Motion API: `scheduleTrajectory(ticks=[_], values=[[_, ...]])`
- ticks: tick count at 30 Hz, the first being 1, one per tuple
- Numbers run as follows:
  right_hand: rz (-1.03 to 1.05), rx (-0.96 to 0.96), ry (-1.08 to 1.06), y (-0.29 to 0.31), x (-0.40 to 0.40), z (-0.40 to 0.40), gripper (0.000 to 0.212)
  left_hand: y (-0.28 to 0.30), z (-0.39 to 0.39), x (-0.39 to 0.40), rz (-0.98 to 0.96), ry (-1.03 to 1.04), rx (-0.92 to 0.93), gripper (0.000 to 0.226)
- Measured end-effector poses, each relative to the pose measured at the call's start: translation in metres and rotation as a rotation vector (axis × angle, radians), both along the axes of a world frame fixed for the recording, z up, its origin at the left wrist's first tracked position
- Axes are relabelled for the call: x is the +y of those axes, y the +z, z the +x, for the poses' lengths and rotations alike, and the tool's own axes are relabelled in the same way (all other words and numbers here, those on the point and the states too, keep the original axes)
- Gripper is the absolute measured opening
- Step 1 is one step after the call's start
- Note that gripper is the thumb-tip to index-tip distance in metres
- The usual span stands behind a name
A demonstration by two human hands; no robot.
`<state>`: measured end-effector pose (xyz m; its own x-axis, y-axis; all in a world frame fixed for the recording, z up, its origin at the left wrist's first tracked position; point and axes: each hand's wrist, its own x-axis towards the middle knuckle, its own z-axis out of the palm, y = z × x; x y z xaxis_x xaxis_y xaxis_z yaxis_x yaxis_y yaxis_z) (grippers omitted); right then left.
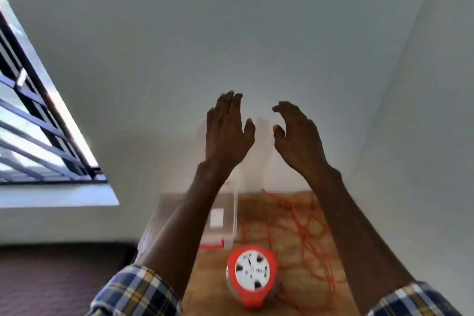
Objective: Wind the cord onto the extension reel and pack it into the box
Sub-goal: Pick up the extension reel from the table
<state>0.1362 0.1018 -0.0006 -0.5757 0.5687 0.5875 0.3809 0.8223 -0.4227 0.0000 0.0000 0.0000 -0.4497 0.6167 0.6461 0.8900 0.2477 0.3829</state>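
An orange extension reel with a white hub lies on the brown table near its front edge. Loose orange cord sprawls in tangled loops over the table to the right of the reel. A clear plastic box with orange clasps stands behind the reel, partly hidden by my left forearm. My left hand and my right hand are raised in front of the wall, well above the table, fingers straight or relaxed, holding nothing.
A white wall runs right behind the table. A barred window with a sill is at the left. Dark floor lies left of the table. The picture is motion-blurred.
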Motion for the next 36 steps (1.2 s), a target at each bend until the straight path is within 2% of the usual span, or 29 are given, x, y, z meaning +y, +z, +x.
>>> scheduleTrajectory(ticks=[2, 6, 10, 12, 15, 17, 19, 21, 24, 31, 34, 36], values=[[-0.178, -0.005, -0.019, -0.047, -0.004, 0.005, 0.042, -0.043, 0.014, -0.006, -0.017, -0.004, -0.155, 0.057], [-0.526, -0.21, -0.056, -0.156, -0.021, 0.028, 0.04, -0.145, 0.053, -0.034, -0.132, 0.017, -0.476, 0.048], [-0.781, -0.437, -0.102, -0.23, -0.035, 0.042, 0.029, -0.218, 0.075, -0.057, -0.385, 0.054, -0.596, 0.036], [-0.848, -0.539, -0.113, -0.254, -0.043, 0.046, 0.031, -0.243, 0.083, -0.065, -0.502, 0.068, -0.607, 0.035], [-0.89, -0.676, -0.117, -0.278, -0.052, 0.047, 0.051, -0.268, 0.089, -0.07, -0.681, 0.202, -0.568, 0.034], [-0.884, -0.742, -0.101, -0.29, -0.055, 0.048, 0.065, -0.279, 0.096, -0.071, -0.773, 0.327, -0.589, 0.041], [-0.867, -0.759, -0.094, -0.297, -0.055, 0.047, 0.068, -0.287, 0.103, -0.07, -0.789, 0.411, -0.684, 0.055], [-0.888, -0.756, -0.096, -0.299, -0.052, 0.046, 0.067, -0.293, 0.107, -0.067, -0.76, 0.426, -0.804, 0.066], [-0.92, -0.683, -0.159, -0.301, -0.045, 0.049, 0.06, -0.294, 0.109, -0.059, -0.669, 0.459, -0.893, 0.065], [-1.112, -0.486, -0.222, -0.282, 0.0, 0.06, 0.045, -0.251, 0.119, -0.042, -0.348, 0.41, -0.831, 0.051], [-1.475, -0.241, -0.164, -0.258, 0.024, 0.065, 0.032, -0.212, 0.112, -0.031, -0.128, 0.267, -0.804, 0.053], [-1.766, -0.101, -0.136, -0.235, 0.03, 0.07, 0.031, -0.186, 0.1, -0.026, 0.062, 0.086, -0.888, 0.051]])
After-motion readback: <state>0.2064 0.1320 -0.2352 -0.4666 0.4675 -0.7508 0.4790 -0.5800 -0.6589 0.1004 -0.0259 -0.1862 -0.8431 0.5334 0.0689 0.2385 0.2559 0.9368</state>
